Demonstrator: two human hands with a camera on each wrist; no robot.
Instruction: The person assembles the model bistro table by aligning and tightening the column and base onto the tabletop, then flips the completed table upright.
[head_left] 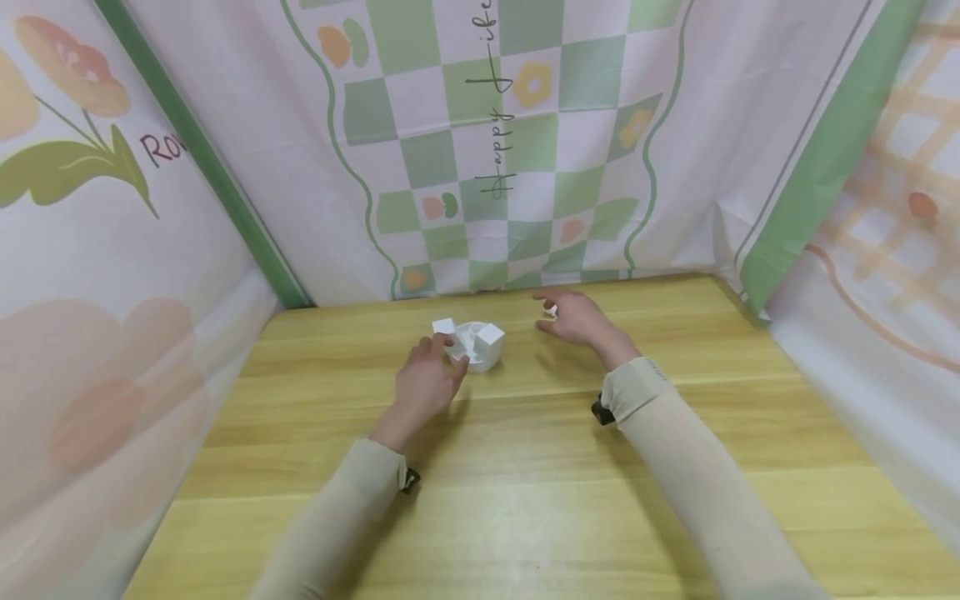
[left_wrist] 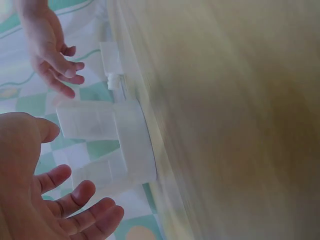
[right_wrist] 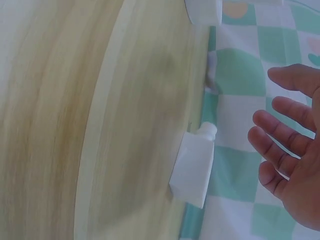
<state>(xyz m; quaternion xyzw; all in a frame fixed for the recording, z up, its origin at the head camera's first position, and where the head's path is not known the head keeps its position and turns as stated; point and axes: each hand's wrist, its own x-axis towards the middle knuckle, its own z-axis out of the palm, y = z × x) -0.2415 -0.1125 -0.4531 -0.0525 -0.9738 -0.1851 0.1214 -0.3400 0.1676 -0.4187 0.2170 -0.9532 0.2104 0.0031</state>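
Observation:
A round white holder [head_left: 487, 360] stands on the table, with two white square-sided containers, a left one [head_left: 443, 326] and a right one [head_left: 491, 335], upright in it. My left hand [head_left: 426, 379] is beside the holder at its near left, thumb and fingers spread; whether a fingertip touches a container cannot be told. To the right, my right hand [head_left: 576, 318] hovers with loosely bent fingers and holds nothing. Under it a small white square bottle [right_wrist: 192, 167] with a round cap [right_wrist: 209, 130] lies on its side, mostly hidden by the hand in the head view.
The wooden table [head_left: 510, 500] reaches back to a hanging green-and-white checked cloth [head_left: 465, 167]. Patterned cloths also hang at the left [head_left: 112, 333] and right [head_left: 885, 275] sides. Both wrists carry small dark devices.

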